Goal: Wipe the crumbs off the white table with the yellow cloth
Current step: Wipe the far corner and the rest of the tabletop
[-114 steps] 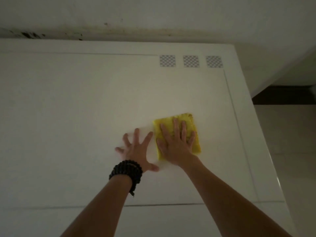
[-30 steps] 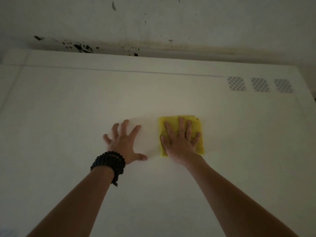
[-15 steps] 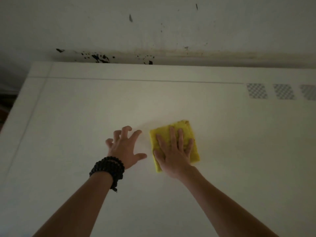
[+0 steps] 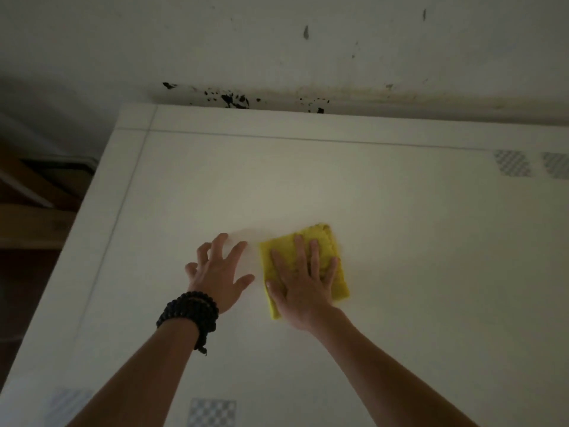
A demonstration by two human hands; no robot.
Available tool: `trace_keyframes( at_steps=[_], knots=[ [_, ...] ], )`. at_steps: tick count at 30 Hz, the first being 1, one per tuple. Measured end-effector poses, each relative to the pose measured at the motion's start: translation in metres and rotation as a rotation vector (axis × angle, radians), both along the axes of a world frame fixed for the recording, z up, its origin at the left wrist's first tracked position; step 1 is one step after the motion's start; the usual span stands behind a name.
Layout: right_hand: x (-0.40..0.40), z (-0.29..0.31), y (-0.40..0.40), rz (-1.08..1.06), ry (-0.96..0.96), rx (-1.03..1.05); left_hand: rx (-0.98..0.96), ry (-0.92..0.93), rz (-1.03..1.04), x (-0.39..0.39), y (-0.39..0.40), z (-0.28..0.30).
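Observation:
A folded yellow cloth (image 4: pixel 323 241) lies flat on the white table (image 4: pixel 431 257), near its middle. My right hand (image 4: pixel 303 282) presses flat on the cloth with its fingers spread, covering most of it. Just left of the cloth, my left hand (image 4: pixel 217 272) rests on the bare tabletop with fingers apart and slightly curled, holding nothing; a black bead bracelet (image 4: pixel 189 312) is on that wrist. No crumbs can be made out in the dim light.
The table's left edge (image 4: pixel 92 208) drops to dark wooden furniture (image 4: pixel 34 223). A stained wall (image 4: pixel 277 57) stands behind the far edge. Checkered marker squares (image 4: pixel 512 163) sit at the far right, and more marker squares (image 4: pixel 212 412) lie near the front edge.
My right hand has slid the cloth leftward across the table over the last seconds, and my left hand moved left alongside it. The view has swung left, showing the table's left edge.

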State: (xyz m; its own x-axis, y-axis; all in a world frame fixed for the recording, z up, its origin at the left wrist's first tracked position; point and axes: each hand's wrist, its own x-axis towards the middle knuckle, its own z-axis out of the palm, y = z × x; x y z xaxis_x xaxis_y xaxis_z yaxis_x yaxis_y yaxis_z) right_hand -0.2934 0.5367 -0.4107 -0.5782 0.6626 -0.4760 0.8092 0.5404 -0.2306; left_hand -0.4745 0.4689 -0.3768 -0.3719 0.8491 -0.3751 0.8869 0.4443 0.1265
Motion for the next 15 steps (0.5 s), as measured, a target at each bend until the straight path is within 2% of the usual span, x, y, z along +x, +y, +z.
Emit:
trace_keyframes(
  at_steps=[9, 15],
  knots=[
    [-0.114, -0.003, -0.041, -0.229, -0.005, 0.005, -0.004, 0.039, -0.043, -0.111, -0.117, 0.004],
    [-0.159, -0.006, -0.181, -0.147, 0.012, -0.02, -0.048, 0.025, -0.068, -0.15, -0.193, 0.0]
  ],
)
